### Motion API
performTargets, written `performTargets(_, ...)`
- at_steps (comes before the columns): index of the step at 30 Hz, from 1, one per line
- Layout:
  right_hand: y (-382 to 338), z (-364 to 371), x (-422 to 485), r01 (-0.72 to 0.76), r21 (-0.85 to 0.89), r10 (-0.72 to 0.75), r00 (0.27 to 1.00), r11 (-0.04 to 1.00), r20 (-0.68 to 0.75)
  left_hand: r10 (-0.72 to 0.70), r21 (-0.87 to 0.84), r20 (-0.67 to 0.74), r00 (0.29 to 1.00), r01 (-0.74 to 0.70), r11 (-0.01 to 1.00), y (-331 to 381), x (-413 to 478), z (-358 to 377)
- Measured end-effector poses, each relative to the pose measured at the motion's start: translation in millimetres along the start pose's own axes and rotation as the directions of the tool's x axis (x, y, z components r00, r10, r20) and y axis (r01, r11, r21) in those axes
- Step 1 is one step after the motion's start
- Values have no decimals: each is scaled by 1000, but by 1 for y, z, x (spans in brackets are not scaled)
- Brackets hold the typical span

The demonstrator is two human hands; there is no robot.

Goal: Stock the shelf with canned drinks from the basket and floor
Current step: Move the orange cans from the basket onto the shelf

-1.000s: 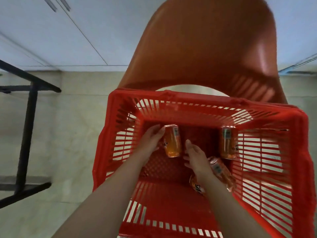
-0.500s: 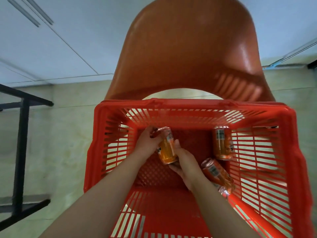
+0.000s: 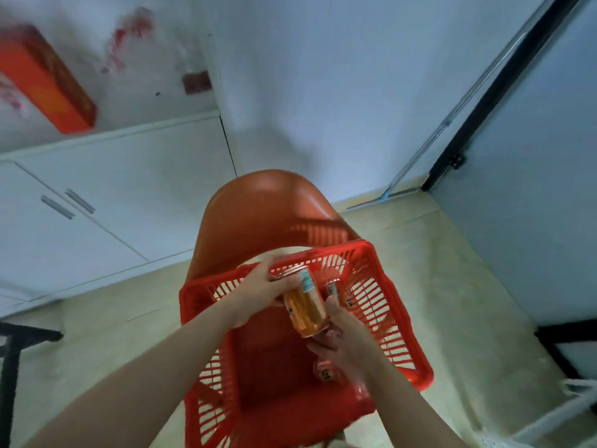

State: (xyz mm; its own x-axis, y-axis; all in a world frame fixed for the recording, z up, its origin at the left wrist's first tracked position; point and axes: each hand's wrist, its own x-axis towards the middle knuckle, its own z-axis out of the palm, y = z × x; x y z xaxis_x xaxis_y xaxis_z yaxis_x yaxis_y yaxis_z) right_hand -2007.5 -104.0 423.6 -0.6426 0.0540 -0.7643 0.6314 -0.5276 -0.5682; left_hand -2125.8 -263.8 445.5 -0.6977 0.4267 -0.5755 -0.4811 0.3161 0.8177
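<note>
The orange metal drink can (image 3: 305,307) is up out of the load, tilted with its top toward the left, and is held between both hands above the red slatted plastic basket (image 3: 392,313). The left hand (image 3: 258,291) grips its top end, fingers curled round the rim. The right hand (image 3: 339,333) holds the bottom end, thumb lying up along the side and the other fingers curled beneath it. So both hands are closed on this one can, which touches nothing else.

Just behind it, down inside the basket, a second orange can (image 3: 336,287) shows. A third can (image 3: 326,372) seems to lie under the right wrist, though blur makes it hard to be sure. The basket rests on the seat of an orange moulded plastic chair (image 3: 258,218), which stands on a pale tiled floor (image 3: 452,270).

As for progress, I judge the stocking to be in its picking stage. One can is in hand but not yet placed, and at least one more waits in the basket. No cans show on the visible floor. No stocked shelf is in view; a black metal frame (image 3: 9,349) at the left edge could belong to one. White cabinets (image 3: 97,202) and a red-orange box (image 3: 45,79) stand farther off.
</note>
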Motion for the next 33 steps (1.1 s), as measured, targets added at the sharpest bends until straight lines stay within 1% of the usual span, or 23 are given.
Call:
performTargets(3, -31, -1, -45, 131, 87, -132, 991, 988, 6, 35, 79, 96, 995, -43, 996, 55, -16, 15)
performTargets(7, -75, -14, -108, 311, 143, -314, 949, 939, -2, 84, 67, 211, 974, -100, 993, 123, -40, 52)
performTargets(9, -95, -27, -142, 385, 116, -387, 922, 915, -12, 107, 59, 275, 955, -128, 990, 153, -56, 76)
performTargets(11, -110, -48, -184, 447, 115, -443, 894, 887, -61, 135, 88, 342, 930, -175, 981, 180, -77, 108)
performTargets(13, -115, -67, -215, 498, 73, -492, 866, 864, -86, 169, 92, 392, 904, -222, 971, 198, -98, 134)
performTargets(14, -116, -83, -240, 549, 50, -542, 833, 834, -112, 188, 93, 432, 882, -251, 963, 209, -115, 158)
performTargets(16, -115, -104, -273, 596, 8, -590, 796, 803, -135, 219, 63, 474, 853, -280, 958, 221, -139, 188)
performTargets(17, -111, -118, -296, 624, -5, -617, 771, 781, -159, 242, 36, 508, 827, -301, 953, 226, -156, 210)
performTargets(20, -94, -163, -376, 730, -15, -713, 662, 683, -233, 288, -25, 574, 767, -335, 942, 230, -212, 285)
performTargets(22, -72, -194, -427, 795, -25, -757, 568, 607, -322, 305, -57, 634, 711, -350, 935, 225, -251, 336)
performTargets(23, -56, -214, -458, 830, -17, -769, 509, 558, -387, 302, -67, 671, 677, -351, 934, 220, -277, 369)
performTargets(25, -39, -236, -499, 869, 8, -767, 441, 495, -466, 306, -89, 709, 635, -350, 932, 213, -311, 410)
performTargets(26, -28, -248, -525, 891, 5, -772, 396, 453, -497, 306, -105, 731, 610, -343, 933, 208, -332, 434)
performTargets(28, -7, -266, -569, 933, 22, -791, 318, 360, -523, 303, -146, 756, 581, -302, 942, 195, -369, 474)
performTargets(29, 4, -276, -590, 947, 20, -795, 280, 320, -538, 300, -168, 777, 554, -276, 946, 188, -388, 494)
performTargets(33, 49, -316, -662, 986, -24, -776, 116, 167, -620, 208, -172, 864, 458, -121, 978, 166, -449, 567)
